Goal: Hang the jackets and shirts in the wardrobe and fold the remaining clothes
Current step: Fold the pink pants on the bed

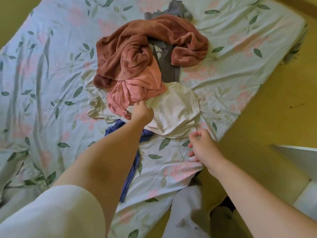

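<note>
Pink top (137, 93) mid-frame in the pile on the bed (42, 83); left hand (142, 111) fingers pinching its edge, right hand (202, 146) loosely curled, empty. We should lift clear, then shake flat.

bed (51, 74) w/ leaf-print sheet (231, 40), yellow floor (274, 117) at right — white furniture edge (300, 152), soft daylight

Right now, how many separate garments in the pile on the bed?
5 visible: rust-brown fleece garment on top, grey printed top beneath it, pink knit garment, white cotton T-shirt nearest, blue garment under the arm. More may be buried.
</note>
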A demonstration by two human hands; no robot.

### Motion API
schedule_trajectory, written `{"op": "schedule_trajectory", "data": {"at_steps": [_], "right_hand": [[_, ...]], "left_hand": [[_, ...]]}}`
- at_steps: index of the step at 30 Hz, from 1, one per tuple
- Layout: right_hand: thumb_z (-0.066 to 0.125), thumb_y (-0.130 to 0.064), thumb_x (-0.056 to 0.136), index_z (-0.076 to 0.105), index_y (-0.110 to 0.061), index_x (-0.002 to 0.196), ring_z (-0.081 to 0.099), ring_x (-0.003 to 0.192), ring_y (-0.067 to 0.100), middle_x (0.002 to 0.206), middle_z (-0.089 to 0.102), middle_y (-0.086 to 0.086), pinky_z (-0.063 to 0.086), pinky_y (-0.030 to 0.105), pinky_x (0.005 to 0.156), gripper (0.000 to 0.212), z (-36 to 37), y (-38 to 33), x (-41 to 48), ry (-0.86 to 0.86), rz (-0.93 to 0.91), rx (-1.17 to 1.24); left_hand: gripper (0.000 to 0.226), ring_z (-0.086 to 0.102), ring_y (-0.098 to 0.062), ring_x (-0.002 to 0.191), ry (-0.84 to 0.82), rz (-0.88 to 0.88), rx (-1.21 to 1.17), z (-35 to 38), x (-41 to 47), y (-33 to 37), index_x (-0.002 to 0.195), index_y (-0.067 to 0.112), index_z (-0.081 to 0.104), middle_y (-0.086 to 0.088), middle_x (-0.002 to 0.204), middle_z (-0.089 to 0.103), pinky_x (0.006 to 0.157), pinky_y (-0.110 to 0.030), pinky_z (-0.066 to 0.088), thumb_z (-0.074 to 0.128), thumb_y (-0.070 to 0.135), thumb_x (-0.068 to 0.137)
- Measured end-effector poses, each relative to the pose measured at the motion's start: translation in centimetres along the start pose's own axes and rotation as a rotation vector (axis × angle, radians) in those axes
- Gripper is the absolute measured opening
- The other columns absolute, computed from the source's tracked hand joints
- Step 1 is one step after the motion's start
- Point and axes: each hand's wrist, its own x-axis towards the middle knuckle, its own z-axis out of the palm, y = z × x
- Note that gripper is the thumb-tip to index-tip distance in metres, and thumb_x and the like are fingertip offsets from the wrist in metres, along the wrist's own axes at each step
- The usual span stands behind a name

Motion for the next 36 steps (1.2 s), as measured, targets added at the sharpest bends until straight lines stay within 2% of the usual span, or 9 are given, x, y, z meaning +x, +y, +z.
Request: {"op": "schedule_trajectory", "data": {"at_steps": [3, 8, 13, 16, 18, 24, 30, 34, 36], "right_hand": [[0.041, -0.036, 0.104, 0.048, -0.030, 0.105, 0.066, 0.071, 0.019, 0.095, 0.064, 0.002, 0.048, 0.035, 0.062, 0.009, 0.5, -0.8, 2.3, 0.010, -0.003, 0.000], [0.043, -0.038, 0.103, 0.049, -0.027, 0.111, 0.070, 0.077, 0.021, 0.091, 0.066, 0.001, 0.054, 0.039, 0.066, 0.015, 0.8, -3.5, 5.5, 0.010, -0.033, -0.037], [0.043, -0.039, 0.103, 0.049, -0.028, 0.109, 0.070, 0.079, 0.020, 0.092, 0.066, 0.000, 0.053, 0.035, 0.064, 0.014, 0.3, -4.4, 7.1, -0.013, -0.041, -0.062], [0.043, -0.043, 0.103, 0.050, -0.027, 0.110, 0.070, 0.084, 0.024, 0.093, 0.067, 0.000, 0.056, 0.043, 0.074, 0.019, -0.1, -4.2, 7.1, -0.016, -0.030, -0.093], [0.042, -0.044, 0.104, 0.051, -0.026, 0.110, 0.069, 0.085, 0.026, 0.094, 0.067, 0.000, 0.056, 0.043, 0.076, 0.020, -0.3, -3.9, 6.6, -0.020, -0.014, -0.111], [0.042, -0.042, 0.104, 0.053, -0.024, 0.110, 0.070, 0.087, 0.028, 0.093, 0.066, 0.003, 0.052, 0.037, 0.067, 0.021, -0.6, -4.8, 3.0, -0.081, -0.014, -0.150], [0.048, -0.039, 0.101, 0.053, -0.026, 0.110, 0.071, 0.086, 0.028, 0.094, 0.066, 0.003, 0.054, 0.037, 0.065, 0.017, -1.0, -8.1, -2.3, -0.108, -0.104, -0.171], [0.060, -0.033, 0.096, 0.046, -0.024, 0.122, 0.068, 0.087, 0.027, 0.100, 0.066, 0.008, 0.060, 0.043, 0.076, 0.031, -2.4, -9.9, -6.3, -0.062, -0.215, -0.167], [0.067, -0.031, 0.093, 0.044, -0.029, 0.124, 0.065, 0.086, 0.014, 0.101, 0.063, -0.003, 0.058, 0.026, 0.076, 0.040, -3.6, -10.7, -8.4, -0.052, -0.304, -0.113]], "left_hand": [[0.058, 0.039, -0.039, 0.138, 0.078, 0.077, 0.026, -0.7, 4.4, 0.7, 0.150, 0.014, 0.036, -0.013, 0.165, 0.016, 0.086, -0.032, 0.035, 0.050, 0.027, 0.095], [0.081, 0.029, -0.035, 0.146, 0.142, 0.075, 0.049, -2.9, 8.6, 3.2, 0.133, 0.029, 0.056, -0.009, 0.170, -0.001, 0.109, -0.037, 0.031, 0.044, 0.068, 0.064], [0.069, 0.041, -0.041, 0.139, 0.137, 0.050, 0.054, -4.6, 12.5, 4.1, 0.151, 0.024, 0.042, -0.006, 0.170, -0.005, 0.111, -0.041, 0.040, 0.054, 0.032, 0.084], [0.067, 0.047, -0.034, 0.135, 0.223, 0.035, -0.087, -5.8, 13.3, 4.6, 0.144, 0.009, 0.049, -0.008, 0.159, 0.034, 0.106, -0.035, 0.045, 0.055, 0.027, 0.080], [0.045, 0.062, -0.030, 0.115, 0.282, 0.008, -0.276, -6.8, 12.7, 5.1, 0.121, 0.008, 0.064, -0.005, 0.121, 0.061, 0.087, -0.032, 0.051, 0.054, 0.020, 0.079], [0.055, 0.053, -0.020, 0.100, 0.332, -0.037, -0.494, -9.1, 6.4, 6.8, 0.142, 0.007, 0.038, -0.001, 0.110, 0.048, 0.085, -0.031, 0.048, 0.054, 0.012, 0.090], [0.035, 0.065, -0.014, 0.063, 0.119, -0.039, -0.764, -14.3, -4.2, 8.9, 0.109, 0.005, 0.073, -0.002, 0.084, 0.071, 0.056, -0.022, 0.054, 0.074, 0.035, 0.092], [0.010, 0.075, -0.011, 0.088, 0.128, 0.236, -0.974, -17.7, -13.3, 11.8, 0.090, 0.024, 0.075, 0.008, 0.084, 0.077, 0.078, -0.025, 0.061, 0.070, 0.032, 0.095], [0.017, 0.076, -0.019, 0.094, -0.003, 0.320, -1.114, -19.1, -17.7, 13.3, 0.093, 0.018, 0.076, -0.003, 0.093, 0.080, 0.088, -0.036, 0.061, 0.068, 0.032, 0.097]]}}
